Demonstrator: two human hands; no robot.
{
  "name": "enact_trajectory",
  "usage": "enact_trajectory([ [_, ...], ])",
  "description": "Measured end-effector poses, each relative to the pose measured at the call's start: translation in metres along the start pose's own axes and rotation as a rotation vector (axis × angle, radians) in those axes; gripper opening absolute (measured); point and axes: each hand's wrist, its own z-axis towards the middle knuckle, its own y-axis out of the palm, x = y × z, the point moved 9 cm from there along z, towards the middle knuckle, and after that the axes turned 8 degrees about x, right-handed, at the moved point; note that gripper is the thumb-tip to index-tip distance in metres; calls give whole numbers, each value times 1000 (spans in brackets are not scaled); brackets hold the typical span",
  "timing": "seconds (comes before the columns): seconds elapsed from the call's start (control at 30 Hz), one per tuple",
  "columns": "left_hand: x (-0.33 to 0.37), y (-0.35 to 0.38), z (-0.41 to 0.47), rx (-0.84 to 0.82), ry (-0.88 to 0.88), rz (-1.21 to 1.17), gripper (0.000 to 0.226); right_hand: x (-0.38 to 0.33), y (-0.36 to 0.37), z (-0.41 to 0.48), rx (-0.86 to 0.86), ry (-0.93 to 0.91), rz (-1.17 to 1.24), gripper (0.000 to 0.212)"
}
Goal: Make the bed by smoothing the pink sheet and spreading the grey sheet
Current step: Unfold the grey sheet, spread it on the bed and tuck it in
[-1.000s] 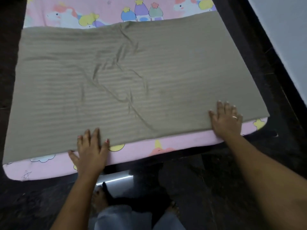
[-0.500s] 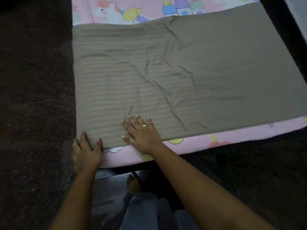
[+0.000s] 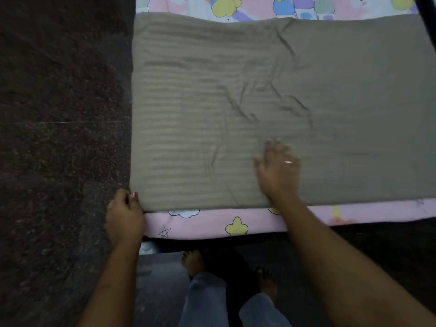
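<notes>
The grey striped sheet (image 3: 342,102) lies spread over most of the bed, with creases near its middle. The pink cartoon-print sheet (image 3: 212,225) shows as a strip along the near edge and again at the top. My left hand (image 3: 125,213) pinches the grey sheet's near left corner between thumb and curled fingers. My right hand (image 3: 278,168), blurred, lies flat with straight fingers on the grey sheet near its front edge; a ring is on one finger.
Dark speckled floor (image 3: 59,138) fills the left side and runs under the bed's near edge. My bare feet (image 3: 193,263) and grey trouser legs stand close to the bed. A dark frame edge (image 3: 424,10) shows at the top right.
The view shifted left along the bed. My left hand went from flat at the corner to pinching the grey sheet's corner. My right hand slid rightward and farther onto the grey sheet.
</notes>
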Motion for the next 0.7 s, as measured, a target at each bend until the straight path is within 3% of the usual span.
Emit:
enact_trajectory([
  [0.17,7,-5,1,0,66,49,18,-185,4,-53,-143,-437,200,70],
  [0.3,-1,-6,9,-43,70,57,20,-210,-21,-49,-140,-693,353,60],
  [0.37,-3,-6,15,-68,75,34,22,-167,-31,-18,-50,-610,390,59],
  [0.47,0,-3,24,-97,59,-33,29,-37,-31,39,91,-200,203,69],
  [0.57,10,11,30,-161,79,-55,34,63,-22,39,27,174,31,68],
  [0.63,15,18,32,-163,116,-18,32,53,-8,21,15,241,16,67],
  [0.7,17,20,32,-132,149,39,30,-8,2,5,47,121,23,69],
])
